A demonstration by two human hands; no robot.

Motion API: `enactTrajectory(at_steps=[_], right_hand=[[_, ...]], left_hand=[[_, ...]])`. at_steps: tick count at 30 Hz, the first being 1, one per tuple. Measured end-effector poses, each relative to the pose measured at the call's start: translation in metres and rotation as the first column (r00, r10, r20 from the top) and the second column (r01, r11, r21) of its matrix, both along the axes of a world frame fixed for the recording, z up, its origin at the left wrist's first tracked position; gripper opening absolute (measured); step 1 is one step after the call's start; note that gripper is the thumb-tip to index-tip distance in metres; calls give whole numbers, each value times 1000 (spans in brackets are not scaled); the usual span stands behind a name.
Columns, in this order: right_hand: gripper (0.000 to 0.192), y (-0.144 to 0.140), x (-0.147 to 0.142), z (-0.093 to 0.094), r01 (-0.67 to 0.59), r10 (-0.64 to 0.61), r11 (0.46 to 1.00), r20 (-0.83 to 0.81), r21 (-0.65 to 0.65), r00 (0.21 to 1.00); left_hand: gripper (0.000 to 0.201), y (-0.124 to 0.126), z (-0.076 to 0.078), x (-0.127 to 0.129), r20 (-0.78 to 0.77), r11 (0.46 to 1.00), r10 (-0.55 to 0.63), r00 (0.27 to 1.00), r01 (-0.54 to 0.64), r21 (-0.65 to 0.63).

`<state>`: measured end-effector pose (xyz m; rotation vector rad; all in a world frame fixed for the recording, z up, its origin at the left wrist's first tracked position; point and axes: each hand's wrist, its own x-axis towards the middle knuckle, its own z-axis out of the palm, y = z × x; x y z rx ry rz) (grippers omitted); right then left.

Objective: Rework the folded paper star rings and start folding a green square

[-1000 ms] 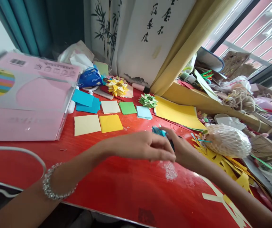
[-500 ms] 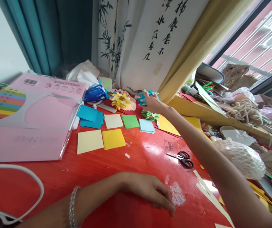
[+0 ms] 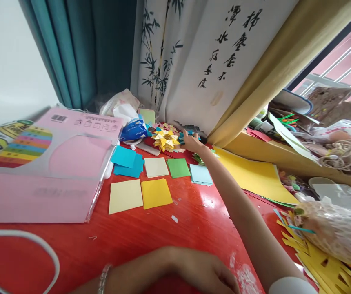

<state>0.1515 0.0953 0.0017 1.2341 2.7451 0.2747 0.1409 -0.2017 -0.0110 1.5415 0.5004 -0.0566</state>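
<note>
At the back of the table my right hand (image 3: 193, 143) has its fingers closed around a blue folded-paper star (image 3: 182, 138), which the hand partly hides. Just left of it sits a yellow folded-paper star (image 3: 165, 140). A green folded-paper piece (image 3: 198, 158) shows partly under my right wrist. Near the front edge my left hand (image 3: 207, 270), with a bracelet on the wrist, rests loosely bent and holds nothing visible; its fingertips are cut off by the frame.
Square papers lie mid-table: blue (image 3: 128, 163), cream (image 3: 126, 197), yellow (image 3: 156, 193), green (image 3: 178, 168) and pale blue (image 3: 200, 174). A pink paper pack (image 3: 80, 163) is at left, a tissue pack (image 3: 134, 130) behind. Yellow sheets (image 3: 249, 171) and a netted bundle (image 3: 334, 232) lie right.
My right hand has lowered the blue paper star to the table's back, beside the yellow one. The view has shifted, so my left hand sits lower in frame and the scissors are out of sight.
</note>
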Motion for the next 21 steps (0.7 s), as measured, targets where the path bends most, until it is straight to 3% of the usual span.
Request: enactTrajectory(at_steps=[13,21], right_hand=[[73,3,-1,2,-75,74,997,-46,-25,996],[83,5,5,21,-85,80,992,-60,-92,995]], left_hand=[[17,-1,-11,-1,134,999,-7,991,14,-46],[16,-1,-6,-2,112,999,-32,993,33,-2]])
